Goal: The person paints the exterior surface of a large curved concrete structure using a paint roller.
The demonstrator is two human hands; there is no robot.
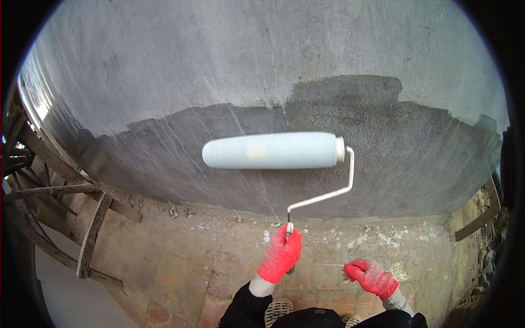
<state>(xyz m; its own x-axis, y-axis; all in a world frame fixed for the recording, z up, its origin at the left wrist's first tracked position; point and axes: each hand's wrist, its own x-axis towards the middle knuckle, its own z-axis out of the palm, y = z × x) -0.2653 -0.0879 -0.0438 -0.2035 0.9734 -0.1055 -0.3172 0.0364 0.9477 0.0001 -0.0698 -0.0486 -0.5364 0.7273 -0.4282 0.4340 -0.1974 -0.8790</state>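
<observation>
A paint roller with a long pale blue-white sleeve (273, 151) is level in front of the grey wall (219, 71). Its bent white wire frame (322, 195) runs from the sleeve's right end down to the handle. My left hand (281, 255), in a red glove with a whitish cuff, is closed round that handle, most of which the fingers hide. Lower and to the right, my right hand (373, 277) wears a matching red glove dusted with white. It holds nothing I can see, its fingers loosely bent and partly apart.
A dark, wet-looking band (383, 126) covers the lower wall, with a paler area above. Weathered wooden timbers (93, 229) stand at the left, and another board (481, 216) leans at the right. White splatters mark the brick floor (180, 273). My shoes (278, 311) show at the lower edge.
</observation>
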